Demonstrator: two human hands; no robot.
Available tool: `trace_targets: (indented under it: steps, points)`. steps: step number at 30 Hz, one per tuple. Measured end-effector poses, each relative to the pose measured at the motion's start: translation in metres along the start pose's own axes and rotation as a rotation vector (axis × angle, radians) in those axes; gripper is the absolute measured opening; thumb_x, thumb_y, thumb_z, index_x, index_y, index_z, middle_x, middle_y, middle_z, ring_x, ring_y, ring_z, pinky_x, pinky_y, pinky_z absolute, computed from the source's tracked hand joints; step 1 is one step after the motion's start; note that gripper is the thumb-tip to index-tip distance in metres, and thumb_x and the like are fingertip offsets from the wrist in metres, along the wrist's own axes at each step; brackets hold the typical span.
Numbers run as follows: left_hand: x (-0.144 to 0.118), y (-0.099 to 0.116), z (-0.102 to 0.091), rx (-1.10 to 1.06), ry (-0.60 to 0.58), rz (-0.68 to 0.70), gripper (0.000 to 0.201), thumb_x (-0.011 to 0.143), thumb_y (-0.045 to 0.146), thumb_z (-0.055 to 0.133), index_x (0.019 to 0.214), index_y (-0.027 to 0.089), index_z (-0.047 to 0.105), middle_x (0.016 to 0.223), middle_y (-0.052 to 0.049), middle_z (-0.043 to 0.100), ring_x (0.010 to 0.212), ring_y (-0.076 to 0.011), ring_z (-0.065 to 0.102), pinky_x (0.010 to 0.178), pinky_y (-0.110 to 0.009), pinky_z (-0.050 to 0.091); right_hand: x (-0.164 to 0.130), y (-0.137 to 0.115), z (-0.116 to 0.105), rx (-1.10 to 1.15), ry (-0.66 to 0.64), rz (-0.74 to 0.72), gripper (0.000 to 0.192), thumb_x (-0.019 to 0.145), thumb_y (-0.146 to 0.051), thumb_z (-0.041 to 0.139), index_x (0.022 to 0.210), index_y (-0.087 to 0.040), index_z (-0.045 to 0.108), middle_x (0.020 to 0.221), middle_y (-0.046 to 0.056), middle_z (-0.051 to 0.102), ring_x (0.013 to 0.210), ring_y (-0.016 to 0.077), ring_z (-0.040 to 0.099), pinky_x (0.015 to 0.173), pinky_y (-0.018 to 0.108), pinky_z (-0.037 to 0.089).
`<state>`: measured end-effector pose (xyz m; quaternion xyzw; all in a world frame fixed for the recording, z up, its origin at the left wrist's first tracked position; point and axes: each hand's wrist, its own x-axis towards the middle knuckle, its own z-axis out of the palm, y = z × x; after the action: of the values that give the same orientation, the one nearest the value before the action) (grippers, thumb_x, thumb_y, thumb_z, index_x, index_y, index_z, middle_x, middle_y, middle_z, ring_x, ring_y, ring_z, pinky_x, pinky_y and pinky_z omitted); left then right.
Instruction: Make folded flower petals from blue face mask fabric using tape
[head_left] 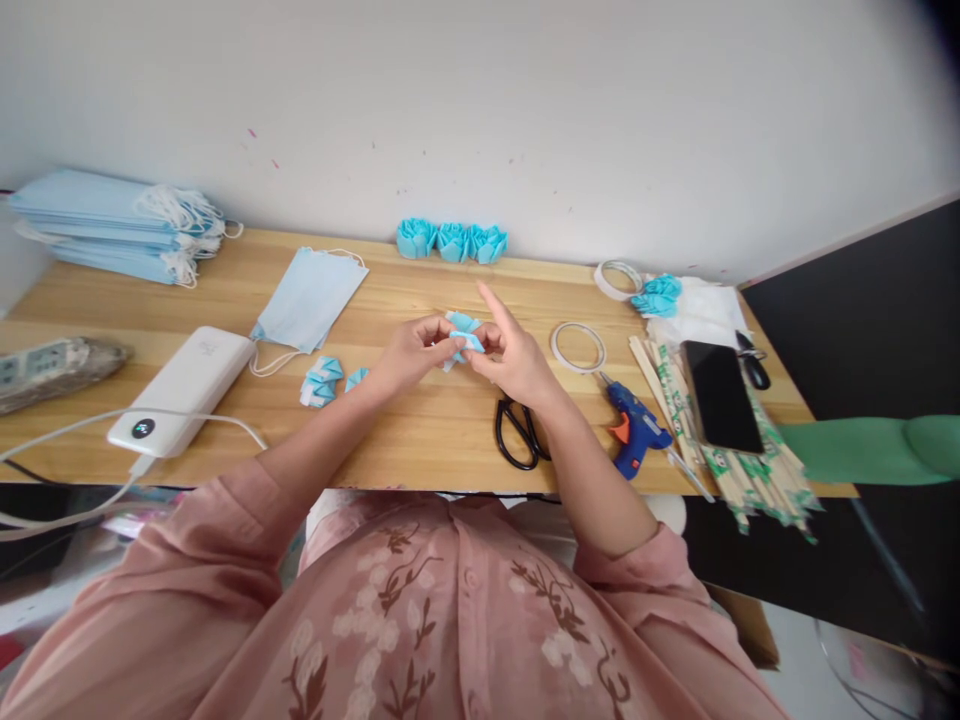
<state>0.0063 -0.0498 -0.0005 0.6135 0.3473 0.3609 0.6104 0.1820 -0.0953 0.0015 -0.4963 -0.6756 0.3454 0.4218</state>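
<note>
Over the middle of the wooden table (420, 430), both hands pinch a small folded light-blue piece (466, 340) with white parts. My left hand (420, 350) grips its left side between thumb and fingers. From the right, my right hand (514, 355) holds it with thumb and fingers, index finger pointing up. More of the blue folded material shows behind the fingertips; how it joins is hidden. Left of my left hand lie folded blue pieces (322, 380) and another small piece (355, 379), partly covered by my forearm. Black-handled scissors (516, 436) lie below my right hand.
Blue flowers (453, 242) stand by the wall. A mask (313, 298), mask stack (112, 225) and white power bank (184, 390) with cable are left. Right are tape rolls (555, 350), a blue glue gun (636, 430), wrapped chopsticks (739, 480) and a phone (721, 396).
</note>
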Motion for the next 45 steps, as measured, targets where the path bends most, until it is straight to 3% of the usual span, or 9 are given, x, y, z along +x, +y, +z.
trace_targets:
  steps: [8, 20, 24, 34, 40, 45]
  points:
    - [0.0, -0.003, 0.004, -0.052, -0.025, -0.011, 0.038, 0.071, 0.05, 0.077, 0.076, 0.015, 0.062, 0.062, 0.002, 0.06, 0.054, -0.0079, 0.049, 0.054, -0.022, 0.04, 0.0, -0.002, -0.002, -0.025, 0.009, 0.024, 0.089, 0.083, -0.02, 0.063, 0.159, -0.027, 0.017, 0.076, -0.004, 0.064, 0.067, 0.0121, 0.054, 0.067, 0.025, 0.048]
    - [0.001, -0.006, 0.005, 0.022, -0.023, 0.016, 0.033, 0.073, 0.044, 0.076, 0.072, 0.015, 0.06, 0.062, 0.002, 0.057, 0.054, -0.0069, 0.048, 0.053, -0.02, 0.038, -0.001, 0.001, 0.0, -0.124, -0.014, 0.033, 0.092, 0.082, -0.017, 0.063, 0.159, -0.027, 0.014, 0.078, -0.006, 0.067, 0.065, 0.0103, 0.056, 0.068, 0.023, 0.048]
    - [0.001, -0.007, 0.006, 0.012, -0.017, 0.013, 0.032, 0.077, 0.044, 0.072, 0.075, 0.015, 0.06, 0.065, 0.001, 0.06, 0.053, -0.0067, 0.048, 0.053, -0.02, 0.04, -0.001, -0.001, 0.001, -0.102, 0.001, 0.045, 0.089, 0.083, -0.02, 0.063, 0.159, -0.027, 0.017, 0.079, -0.005, 0.069, 0.065, 0.0109, 0.057, 0.069, 0.024, 0.049]
    - [0.0, -0.014, 0.012, -0.04, 0.016, 0.104, 0.035, 0.081, 0.049, 0.07, 0.077, 0.017, 0.055, 0.058, 0.005, 0.052, 0.049, -0.006, 0.044, 0.048, -0.02, 0.036, 0.001, 0.003, 0.004, 0.093, 0.021, 0.116, 0.089, 0.08, -0.022, 0.066, 0.157, -0.029, 0.022, 0.075, -0.005, 0.066, 0.064, 0.0112, 0.055, 0.062, 0.024, 0.048]
    - [0.001, -0.019, 0.01, -0.027, 0.058, 0.102, 0.031, 0.081, 0.045, 0.07, 0.076, 0.017, 0.057, 0.058, 0.004, 0.051, 0.049, -0.0067, 0.044, 0.047, -0.02, 0.033, 0.001, 0.003, 0.0, 0.158, -0.013, 0.138, 0.082, 0.083, -0.035, 0.067, 0.155, -0.029, 0.028, 0.08, -0.002, 0.07, 0.063, 0.0127, 0.056, 0.057, 0.026, 0.05]
    - [0.001, -0.018, 0.008, -0.045, 0.053, 0.076, 0.029, 0.081, 0.043, 0.069, 0.078, 0.017, 0.056, 0.056, 0.005, 0.05, 0.047, -0.0069, 0.043, 0.046, -0.02, 0.032, 0.004, 0.008, -0.016, 0.046, 0.147, 0.092, 0.059, 0.09, -0.044, 0.055, 0.146, -0.024, 0.045, 0.093, 0.004, 0.074, 0.081, 0.0179, 0.068, 0.076, 0.033, 0.057]
